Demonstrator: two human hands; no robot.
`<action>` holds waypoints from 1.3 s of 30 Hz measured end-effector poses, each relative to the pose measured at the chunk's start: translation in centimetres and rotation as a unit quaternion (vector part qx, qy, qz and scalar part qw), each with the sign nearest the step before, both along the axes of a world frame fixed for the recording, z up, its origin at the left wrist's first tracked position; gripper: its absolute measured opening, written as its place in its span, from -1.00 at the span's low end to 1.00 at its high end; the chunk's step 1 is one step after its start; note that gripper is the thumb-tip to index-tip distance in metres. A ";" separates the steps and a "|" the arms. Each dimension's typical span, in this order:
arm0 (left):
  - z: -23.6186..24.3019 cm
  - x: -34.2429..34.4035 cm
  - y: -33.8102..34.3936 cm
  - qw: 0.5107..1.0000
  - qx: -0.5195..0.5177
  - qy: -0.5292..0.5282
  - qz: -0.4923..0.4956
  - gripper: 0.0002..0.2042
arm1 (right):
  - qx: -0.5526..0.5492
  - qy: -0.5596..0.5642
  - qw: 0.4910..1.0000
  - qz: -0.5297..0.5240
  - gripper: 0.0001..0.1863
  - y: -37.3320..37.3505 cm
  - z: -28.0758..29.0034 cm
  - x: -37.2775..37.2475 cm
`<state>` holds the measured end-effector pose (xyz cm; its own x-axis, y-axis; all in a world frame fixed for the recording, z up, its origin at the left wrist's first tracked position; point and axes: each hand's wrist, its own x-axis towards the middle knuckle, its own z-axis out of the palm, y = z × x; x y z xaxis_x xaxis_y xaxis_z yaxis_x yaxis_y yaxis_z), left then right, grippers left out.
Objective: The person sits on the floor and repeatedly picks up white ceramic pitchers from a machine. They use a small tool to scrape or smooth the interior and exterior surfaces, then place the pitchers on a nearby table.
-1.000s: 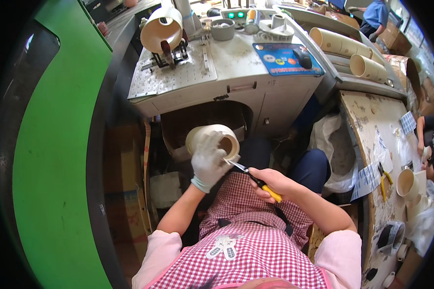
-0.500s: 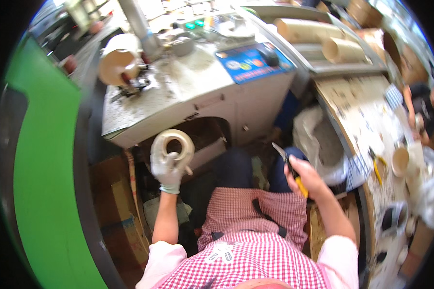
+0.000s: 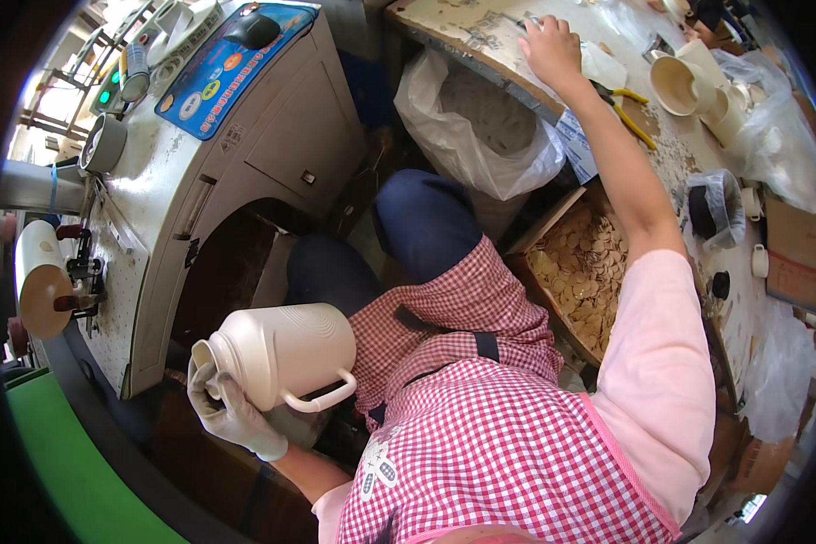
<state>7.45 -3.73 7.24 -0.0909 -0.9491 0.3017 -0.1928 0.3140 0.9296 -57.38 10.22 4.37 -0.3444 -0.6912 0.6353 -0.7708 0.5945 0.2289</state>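
My left hand [image 3: 231, 412], in a pale glove, grips a cream jug [image 3: 290, 349] by its open neck. The jug lies tilted on its side above my lap, its handle [image 3: 322, 394] pointing down toward my apron. Stretched far to the right, my bare right hand [image 3: 551, 50] is at the far end of the worktable [image 3: 467, 25]. Its fingers are curled round something slim and greyish, mostly hidden, that I cannot make out. Yellow-handled pliers [image 3: 633, 116] lie on the table just below that hand.
A box of small cream discs [image 3: 580, 272] and a bag-lined bin [image 3: 417, 91] stand beside my knees. Several cream vessels [image 3: 675, 86] and plastic bags line the table's right. At left, a cabinet [image 3: 272, 136] carries a mouse [image 3: 251, 30] and a clamped cream cylinder [image 3: 41, 281].
My view has turned right. My right hand, which held yellow-and-black snips over my lap, has reached out to the table. The jug has turned from its mouth facing up to lying sideways.
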 end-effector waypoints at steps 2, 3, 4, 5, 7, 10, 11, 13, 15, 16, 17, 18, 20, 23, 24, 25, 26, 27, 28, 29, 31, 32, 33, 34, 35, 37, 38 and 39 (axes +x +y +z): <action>-0.3 -0.2 0.1 1.000 -0.010 -0.009 -0.010 -0.58 | -0.087 -0.116 0.983 0.111 -0.74 -0.2 -1.3 1.9; -0.3 -0.4 0.3 1.000 -0.023 -0.006 -0.019 -0.52 | -0.113 -0.231 0.945 0.200 -0.76 0.3 -2.8 3.0; -0.4 -0.6 0.4 1.000 -0.009 -0.002 -0.007 -0.40 | -0.039 -0.439 0.889 0.126 -0.78 0.8 -4.9 3.7; -0.3 -1.0 0.6 1.000 0.023 0.019 -0.009 -0.39 | 0.025 -0.605 0.786 0.125 -0.79 1.3 -7.3 3.7; 0.1 -1.7 0.8 0.995 0.078 0.064 -0.017 -0.38 | 0.210 -0.347 0.910 0.088 -0.78 0.6 -14.7 2.3; 0.7 -2.3 0.6 0.996 0.012 0.022 -0.084 -0.37 | 0.310 -0.348 0.883 -0.059 -0.70 0.5 -27.2 -0.9; 0.9 -2.2 0.4 0.998 0.024 -0.005 -0.050 -0.36 | 0.371 -0.331 0.861 -0.101 -0.67 -0.5 -31.1 -1.6; 1.4 -1.6 0.0 0.997 0.061 -0.046 0.004 -0.56 | 0.276 -0.355 0.893 -0.020 -0.66 1.8 -35.2 -3.3; 1.3 -1.4 -0.3 0.998 0.059 -0.002 -0.028 -0.52 | 0.169 -0.512 0.842 -0.008 -0.68 2.5 -38.1 -4.2; 1.4 -1.3 -0.6 0.994 0.081 0.033 -0.058 -0.52 | 0.065 -0.635 0.769 -0.007 -0.70 3.0 -38.9 -4.7; 1.2 -1.3 -1.0 0.991 0.086 0.063 -0.084 -0.56 | -0.032 -0.735 0.677 -0.008 -0.70 3.4 -39.5 -5.2; 1.2 -1.3 -1.0 0.986 0.090 0.094 -0.103 -0.58 | -0.117 -0.805 0.581 -0.016 -0.71 3.7 -39.8 -6.0; 1.1 -1.1 -1.2 0.978 0.108 0.126 -0.126 -0.59 | -0.220 -0.845 0.476 -0.106 -0.76 4.3 -40.2 -7.5; 1.2 -0.7 -0.9 0.970 0.132 0.142 -0.150 -0.58 | -0.116 -0.737 0.658 -0.104 -0.74 5.5 -39.8 -9.7; 1.4 -0.5 -0.7 0.966 0.136 0.137 -0.171 -0.58 | -0.064 -0.640 0.752 -0.143 -0.78 5.6 -39.2 -9.9; 1.6 -0.1 -0.5 0.962 0.136 0.135 -0.194 -0.57 | -0.110 -0.641 0.757 -0.056 -0.79 6.0 -38.0 -9.5; 1.8 0.1 -0.1 0.960 0.143 0.118 -0.211 -0.45 | -0.146 -0.618 0.772 -0.021 -0.78 6.0 -36.6 -8.6; 2.0 0.2 0.0 0.965 0.089 0.073 -0.234 -0.14 | -0.173 -0.584 0.793 -0.010 -0.77 5.8 -34.4 -7.0; 2.2 0.3 0.6 0.963 0.080 0.078 -0.244 -0.07 | -0.095 -0.574 0.813 -0.036 -0.74 5.9 -31.5 -5.1; 2.3 0.2 1.1 0.963 0.059 0.084 -0.250 0.01 | -0.233 -0.582 0.778 -0.034 -0.73 5.2 -29.1 -1.4; 2.7 -0.3 2.3 0.969 0.021 0.075 -0.234 0.09 | -0.123 -0.459 0.879 0.050 -0.71 4.8 -21.2 5.3; 3.0 -0.6 3.1 0.968 -0.007 0.066 -0.241 0.13 | -0.069 -0.354 0.928 0.094 -0.74 4.1 -17.0 8.9; 3.2 -0.9 3.5 0.973 -0.046 0.008 -0.228 0.18 | -0.049 -0.234 0.960 0.147 -0.78 3.6 -12.8 12.4; 3.4 -1.4 4.0 0.975 -0.075 -0.048 -0.202 0.19 | -0.084 -0.271 0.943 0.173 -0.75 2.2 -9.1 16.0; 3.7 -1.8 4.5 0.971 -0.107 -0.102 -0.188 0.19 | -0.139 -0.427 0.878 0.165 -0.76 1.1 -5.6 19.5; 3.6 -3.3 4.9 0.959 -0.170 -0.110 -0.199 0.19 | -0.209 -0.725 0.588 0.292 -0.81 0.0 0.4 25.7; 3.7 -3.8 5.3 0.949 -0.203 -0.138 -0.198 0.19 | -0.181 -0.795 0.468 0.340 -0.62 0.1 3.2 28.2; 3.6 -4.3 5.7 0.944 -0.212 -0.166 -0.191 0.18 | -0.122 -0.816 0.430 0.366 -0.46 0.3 5.4 30.5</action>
<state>3.16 1.92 10.86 -0.5579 -0.6283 0.5422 -0.2497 0.7501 0.6123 -26.85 10.51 9.76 -0.2159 -0.9753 0.0455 0.2118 -0.0923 -0.9729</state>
